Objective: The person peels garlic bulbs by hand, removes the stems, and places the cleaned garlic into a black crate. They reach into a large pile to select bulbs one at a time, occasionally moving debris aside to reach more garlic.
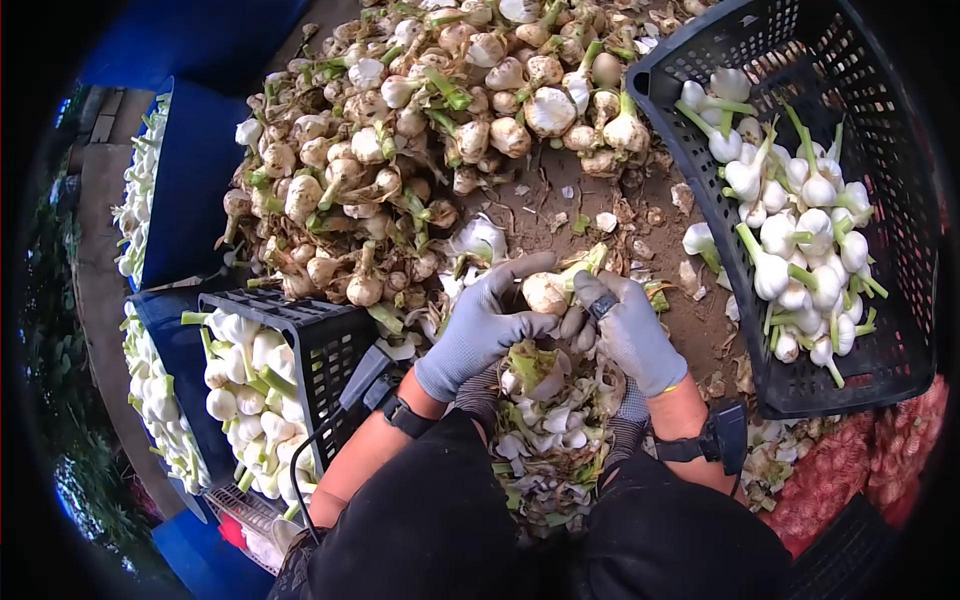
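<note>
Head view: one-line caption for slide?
Grey-gloved left hand and right hand hold a round tan garlic bulb near a heap of brownish garlic.

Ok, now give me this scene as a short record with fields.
held: garlic bulb with stem
left hand: gloved, on bulb
right hand: gloved, at stem end
ahead: pile of soiled garlic
right side: black crate, whiter garlic inside
left side: second crate, blue containers, garlic in them
between legs: peelings
lower right: red mesh bags
</note>
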Demonstrator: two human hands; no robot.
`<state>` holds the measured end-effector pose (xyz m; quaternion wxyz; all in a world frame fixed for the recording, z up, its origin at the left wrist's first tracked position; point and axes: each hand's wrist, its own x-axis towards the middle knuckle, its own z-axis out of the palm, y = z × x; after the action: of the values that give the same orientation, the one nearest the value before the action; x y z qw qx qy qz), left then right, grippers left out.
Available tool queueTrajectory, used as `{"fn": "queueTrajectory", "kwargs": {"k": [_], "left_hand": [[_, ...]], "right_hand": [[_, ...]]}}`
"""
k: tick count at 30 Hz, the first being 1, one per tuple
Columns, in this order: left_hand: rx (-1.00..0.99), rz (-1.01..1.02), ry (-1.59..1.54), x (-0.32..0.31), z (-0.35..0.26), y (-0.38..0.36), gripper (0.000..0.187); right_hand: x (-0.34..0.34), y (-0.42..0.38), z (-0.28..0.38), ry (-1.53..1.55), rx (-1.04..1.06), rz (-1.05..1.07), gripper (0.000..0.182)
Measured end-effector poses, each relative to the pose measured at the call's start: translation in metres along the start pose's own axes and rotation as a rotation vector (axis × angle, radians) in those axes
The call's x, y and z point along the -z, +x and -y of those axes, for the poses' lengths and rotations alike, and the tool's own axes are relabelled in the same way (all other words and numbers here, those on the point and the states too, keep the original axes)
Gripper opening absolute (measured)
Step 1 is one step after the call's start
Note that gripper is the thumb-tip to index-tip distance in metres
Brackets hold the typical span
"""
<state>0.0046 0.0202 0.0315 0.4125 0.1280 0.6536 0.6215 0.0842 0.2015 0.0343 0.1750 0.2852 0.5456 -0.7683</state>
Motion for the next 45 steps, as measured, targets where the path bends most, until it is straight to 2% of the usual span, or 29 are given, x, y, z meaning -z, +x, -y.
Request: {"fn": "queueTrajectory", "kwargs": {"k": [1,5,7,8,10,11,12,13,14,15,17,18,20,21,22,24,26,28,29,30,32,33,34,36,38,40,41,42,45], "left_hand": [[0.111,-0.014,-0.255,0.000,0.000,-0.002,0.075],[0.127,0.016,-0.336,0.004,0.009,0.000,0.077],[0.220,0.165,-0.804,0.011,0.012,0.002,0.074],[0.174,0.239,-0.864,0.011,0.012,0.001,0.067],[-0.342,0.057,-0.155,-0.004,0.018,0.000,0.058],[-0.342,0.056,-0.158,-0.003,0.015,0.000,0.058],[-0.077,0.082,-0.532,0.000,0.007,0.000,0.059],[0.199,0.107,-0.898,0.002,0.002,0.000,0.060],[0.202,0.107,-0.899,0.003,0.000,0.000,0.060],[0.215,0.115,-0.719,0.004,-0.002,0.000,0.064],[0.238,0.132,-0.361,0.004,-0.003,0.000,0.072],[0.240,0.132,-0.362,0.004,0.000,0.000,0.072],[0.039,0.089,-0.465,0.008,0.018,0.002,0.074],[0.141,0.058,-0.165,0.028,0.033,0.004,0.073],[0.034,-0.101,-0.065,0.024,0.053,0.007,0.065],[-0.139,-0.246,0.301,0.021,0.030,0.011,0.055],[-0.120,-0.309,0.196,0.013,0.024,0.014,0.058],[-0.298,-0.022,0.484,0.012,0.013,0.006,0.058],[-0.107,-0.084,0.074,0.003,0.017,0.005,0.052],[-0.105,-0.084,0.076,0.005,0.016,0.005,0.052],[0.123,-0.178,-0.559,0.011,0.011,0.008,0.053],[0.101,-0.225,-0.665,0.009,0.013,0.009,0.047],[0.100,-0.227,-0.665,0.009,0.015,0.007,0.047],[0.073,-0.166,-0.282,0.007,0.015,0.003,0.038],[0.078,-0.173,-0.263,0.005,0.005,-0.001,0.033],[0.040,-0.126,-0.462,0.006,-0.004,-0.003,0.037],[0.036,-0.125,-0.458,0.007,-0.006,-0.002,0.037],[0.024,-0.132,-0.422,0.008,-0.006,0.000,0.039],[-0.038,-0.159,-0.253,0.008,-0.001,0.000,0.044]], "right_hand": [[0.000,0.000,0.001,-0.007,0.000,0.002,0.028],[-0.001,0.001,-0.003,-0.054,0.001,-0.056,0.018],[-0.001,0.008,-0.023,-0.398,0.351,-0.238,0.009],[-0.001,0.006,-0.021,-0.399,0.348,-0.243,0.009],[-0.002,0.003,-0.013,-1.044,0.773,-0.363,0.009],[0.001,0.006,-0.017,-1.022,0.797,-0.336,0.004],[-0.003,0.008,-0.017,-1.025,0.798,-0.333,0.004],[-0.011,0.010,-0.017,-0.520,0.650,-0.263,0.003],[-0.015,0.010,-0.018,-0.021,0.478,-0.190,0.007],[-0.014,0.009,-0.015,-0.020,0.475,-0.192,0.007],[-0.008,0.005,-0.005,0.099,0.070,-0.051,0.014],[-0.005,0.007,-0.011,0.100,0.068,-0.051,0.014],[-0.002,0.013,-0.027,-0.038,0.068,-0.079,0.014],[-0.004,0.010,-0.024,0.031,0.005,-0.062,0.016],[-0.006,0.004,-0.023,0.030,0.003,-0.060,0.016],[-0.009,-0.008,-0.020,0.179,0.004,0.116,0.016],[-0.007,-0.007,-0.019,0.062,-0.009,0.123,0.018],[-0.005,-0.001,-0.022,-0.036,0.084,0.041,0.021],[-0.005,-0.002,-0.023,-0.033,0.085,0.039,0.021],[-0.005,-0.003,-0.023,-0.049,0.100,0.045,0.022],[-0.007,-0.005,-0.023,-0.083,0.129,0.058,0.026],[-0.002,-0.005,-0.019,-0.113,0.115,0.017,0.025],[0.002,-0.002,-0.022,-0.113,0.115,0.018,0.025],[0.010,0.006,-0.030,-0.442,0.312,-0.118,0.026],[0.021,0.006,-0.022,-0.622,0.361,-0.229,0.027],[0.033,0.016,-0.009,-1.176,0.329,-0.600,0.031],[0.043,0.023,-0.009,-1.363,0.278,-0.559,0.033],[0.043,0.021,-0.013,-1.361,0.284,-0.562,0.033],[0.022,0.004,-0.022,-1.358,0.555,-0.394,0.033]]}}
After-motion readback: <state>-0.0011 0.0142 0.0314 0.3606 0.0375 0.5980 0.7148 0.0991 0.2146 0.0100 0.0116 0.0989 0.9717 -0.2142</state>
